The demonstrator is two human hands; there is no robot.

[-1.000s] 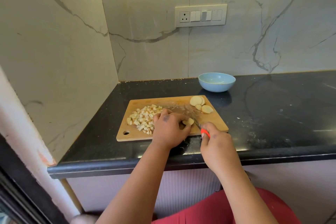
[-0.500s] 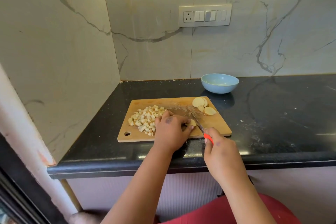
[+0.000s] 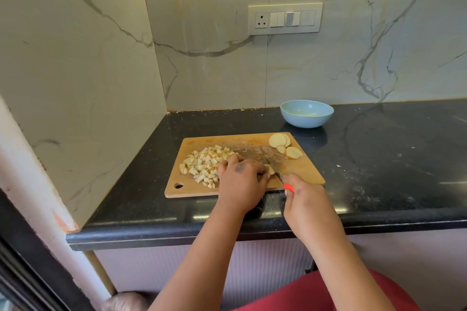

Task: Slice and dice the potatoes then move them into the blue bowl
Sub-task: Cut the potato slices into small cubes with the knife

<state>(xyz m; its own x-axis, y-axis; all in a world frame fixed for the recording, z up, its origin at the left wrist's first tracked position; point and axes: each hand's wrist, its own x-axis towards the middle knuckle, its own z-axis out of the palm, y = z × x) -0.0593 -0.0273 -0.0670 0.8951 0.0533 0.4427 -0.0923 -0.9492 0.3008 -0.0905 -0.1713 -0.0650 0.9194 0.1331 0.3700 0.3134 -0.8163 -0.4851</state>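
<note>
At frame centre the left hand [image 3: 240,179] pins a potato piece [image 3: 270,169] while the right hand [image 3: 307,199] grips the knife [image 3: 279,174], diced potato [image 3: 204,161] heaped left, blue bowl [image 3: 306,113] above.

Pale blue bowl [image 3: 306,113]; black speckled counter [image 3: 379,159]; tan wooden board [image 3: 303,171]; orange-handled knife [image 3: 288,187]; grey-veined white wall [image 3: 202,70].

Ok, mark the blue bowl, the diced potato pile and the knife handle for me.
blue bowl [image 3: 307,119]: head view, front outer wall.
diced potato pile [image 3: 204,163]: head view, middle of the heap.
knife handle [image 3: 288,187]: head view, orange part showing above the right hand.
</note>
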